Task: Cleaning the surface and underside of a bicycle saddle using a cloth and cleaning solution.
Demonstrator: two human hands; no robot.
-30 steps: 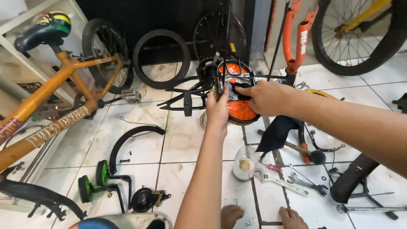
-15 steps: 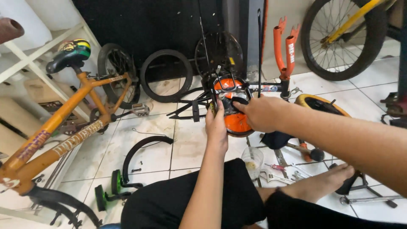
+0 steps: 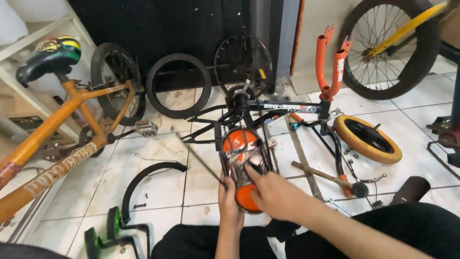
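Orange plastic, with a shiny silver and black panel across its middle, makes up the chain guard (image 3: 242, 165) of the small black bike frame (image 3: 249, 112) lying on the tiled floor (image 3: 158, 187), and both hands are on it near the middle of the scene. The left hand (image 3: 229, 199) is closed around the guard's near left edge, gripping it from below; the right hand (image 3: 273, 192) lies over the near right side with fingers partly curled and the index finger pressing on the silver panel, so it is touching rather than clamping.

Judging from this, the frame looks loosely balanced, resting on its side with the orange fork (image 3: 330, 62) sticking up at the far right; a hard push or tug on the guard could swing the whole frame round or tip it. The guard is thin plastic and might crack if levered against its mounting. A hammer (image 3: 326, 176) lies just right of the hands, with small bolts scattered near the yellow tyre (image 3: 366, 139); a shifting frame could knock those loose parts away. Fingers near the crank area could also get pinched if anything rotates
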